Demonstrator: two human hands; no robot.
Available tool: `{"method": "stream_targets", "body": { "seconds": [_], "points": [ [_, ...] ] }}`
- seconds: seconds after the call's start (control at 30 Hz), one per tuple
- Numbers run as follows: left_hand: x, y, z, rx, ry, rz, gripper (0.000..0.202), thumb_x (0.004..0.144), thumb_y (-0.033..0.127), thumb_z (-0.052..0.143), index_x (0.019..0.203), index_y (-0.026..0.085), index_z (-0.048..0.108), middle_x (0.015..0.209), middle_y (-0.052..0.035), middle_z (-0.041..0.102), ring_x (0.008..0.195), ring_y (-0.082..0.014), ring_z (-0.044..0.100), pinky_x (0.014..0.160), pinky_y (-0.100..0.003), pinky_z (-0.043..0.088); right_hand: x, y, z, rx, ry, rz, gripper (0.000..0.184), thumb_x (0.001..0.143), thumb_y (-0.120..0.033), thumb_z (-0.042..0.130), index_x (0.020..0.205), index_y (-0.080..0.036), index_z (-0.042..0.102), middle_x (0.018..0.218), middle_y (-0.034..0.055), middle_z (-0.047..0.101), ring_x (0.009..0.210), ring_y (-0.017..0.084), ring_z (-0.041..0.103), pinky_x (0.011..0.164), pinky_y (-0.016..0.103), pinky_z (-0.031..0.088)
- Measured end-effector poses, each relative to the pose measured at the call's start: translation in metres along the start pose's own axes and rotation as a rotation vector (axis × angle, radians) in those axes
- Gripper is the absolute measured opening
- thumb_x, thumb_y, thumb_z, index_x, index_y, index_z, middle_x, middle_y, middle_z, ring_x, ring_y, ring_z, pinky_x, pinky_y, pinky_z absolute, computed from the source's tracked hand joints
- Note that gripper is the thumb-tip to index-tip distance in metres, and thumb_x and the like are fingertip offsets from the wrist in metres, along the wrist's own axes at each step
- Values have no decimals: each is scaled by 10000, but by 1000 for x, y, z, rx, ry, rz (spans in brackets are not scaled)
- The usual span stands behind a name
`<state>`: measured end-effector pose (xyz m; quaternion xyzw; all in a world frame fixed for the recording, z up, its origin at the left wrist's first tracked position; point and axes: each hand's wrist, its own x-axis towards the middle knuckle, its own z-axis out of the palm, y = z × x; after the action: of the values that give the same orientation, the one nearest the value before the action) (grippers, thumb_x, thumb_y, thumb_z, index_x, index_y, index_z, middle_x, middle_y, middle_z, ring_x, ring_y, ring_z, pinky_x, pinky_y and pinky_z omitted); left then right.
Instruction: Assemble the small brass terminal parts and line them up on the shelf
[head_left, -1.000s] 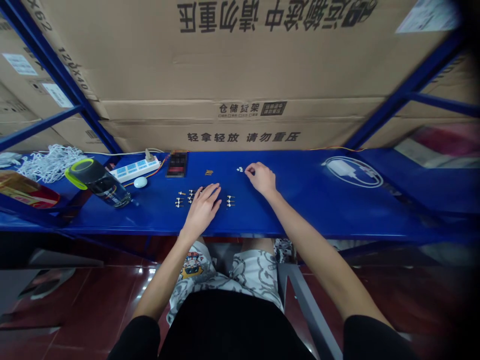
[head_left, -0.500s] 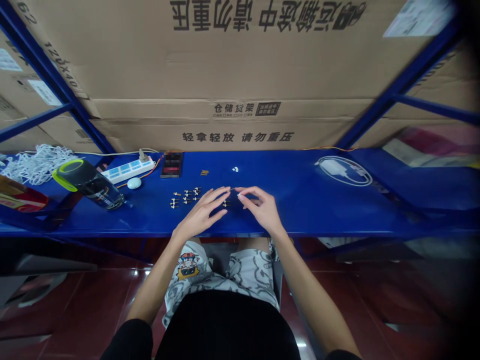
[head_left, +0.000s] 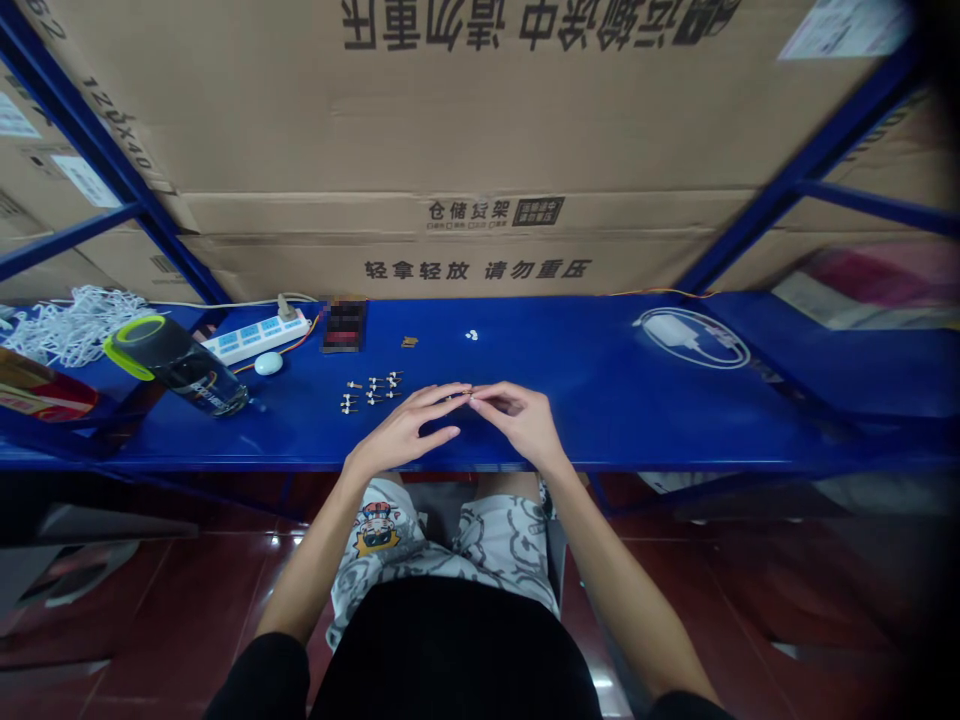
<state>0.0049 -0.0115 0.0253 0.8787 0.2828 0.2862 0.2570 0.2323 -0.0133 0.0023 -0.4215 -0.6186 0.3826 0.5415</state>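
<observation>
Nearest me are my white-and-grey patterned shorts (head_left: pixel 502 540), below the near edge of the smooth blue desk (head_left: pixel 637 410). My forearms cross that edge, and my two grips meet just inside it. My right grip (head_left: pixel 474 398) is narrow, thumb and index tips drawn together on a tiny brass-coloured part (head_left: pixel 468 392) — most of it hidden by fingers. My left grip (head_left: pixel 457 408) keeps its thumb well apart from its long, straight fingers, whose tips touch that same spot; whether they pinch anything, I cannot tell.

Just left of my left fingers, small white parts with thin brass-coloured stems (head_left: pixel 373 401) lie in short columns, so room on that side is tight. On my right, the blue surface runs wide towards a white charger with a coiled cable (head_left: pixel 675 333). Left of the columns stands a dark bottle with a lime-green lid band (head_left: pixel 184 367); beyond it lies a long white power strip (head_left: pixel 259 340).

Past my fingertips are a small tan cluster (head_left: pixel 409 342) and, to its right, tiny white bits (head_left: pixel 472 336). The desk's far edge stops against a brown cardboard wall (head_left: pixel 480 130).
</observation>
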Motion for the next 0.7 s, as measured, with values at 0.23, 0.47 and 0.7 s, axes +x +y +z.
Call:
{"method": "stream_targets", "body": {
  "seconds": [0.23,0.47,0.7],
  "points": [
    [1,-1,4,-41,213,-18,335,1026,335,568,1351,286,633,1393,-60,650,1311,-217,599,1136,-462,478,-2,-6,0,-74,-13,-93,120,839,-372,773,899,-268,777,979,39,805,935,255,765,896,437,622],
    [2,-10,8,27,360,1,227,992,388,630,1109,236,752,1091,-54,774,1033,-198,720,957,-380,564,-4,-15,1,-219,-116,-245,73,890,-323,723,922,-286,777,1002,19,807,949,242,765,926,421,600],
    [3,-12,9,91,362,0,257,998,436,606,1018,259,791,981,-33,795,933,-195,730,889,-372,559,-4,-18,3,-255,-161,-258,106,901,-350,698,918,-297,789,989,18,809,934,246,770,901,418,615]
  ]
}}
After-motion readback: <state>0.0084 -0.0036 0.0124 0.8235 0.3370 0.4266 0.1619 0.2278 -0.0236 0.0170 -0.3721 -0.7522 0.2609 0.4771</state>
